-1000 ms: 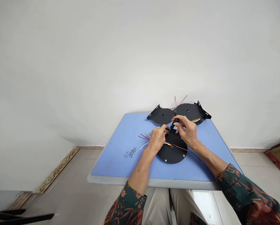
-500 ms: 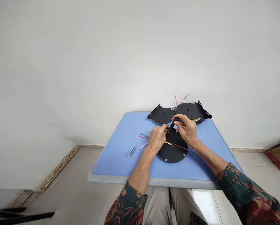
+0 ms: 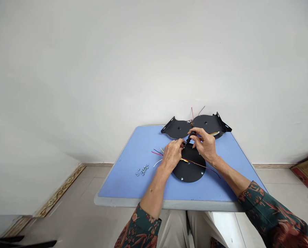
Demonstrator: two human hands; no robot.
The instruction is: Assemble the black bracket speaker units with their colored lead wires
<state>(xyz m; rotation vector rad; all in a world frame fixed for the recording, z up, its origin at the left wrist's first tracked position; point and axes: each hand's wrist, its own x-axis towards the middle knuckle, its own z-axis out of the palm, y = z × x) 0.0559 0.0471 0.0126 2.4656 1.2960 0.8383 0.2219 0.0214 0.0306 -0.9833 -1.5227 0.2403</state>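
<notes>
The printing on the cardboard box (image 3: 307, 173) was too small for me to read. I had the right hand (image 3: 206, 146) pinching a screwdriver (image 3: 189, 138), tilted, its tip near the far edge of the round black plate (image 3: 191, 173) on the blue surface (image 3: 123, 182). The fingers of the left hand (image 3: 171, 155) were drawn close beside the tip (what they gripped, I couldn't tell). Loose screws (image 3: 144, 169) lay left of the plate.

Head-height view, forward and down
</notes>
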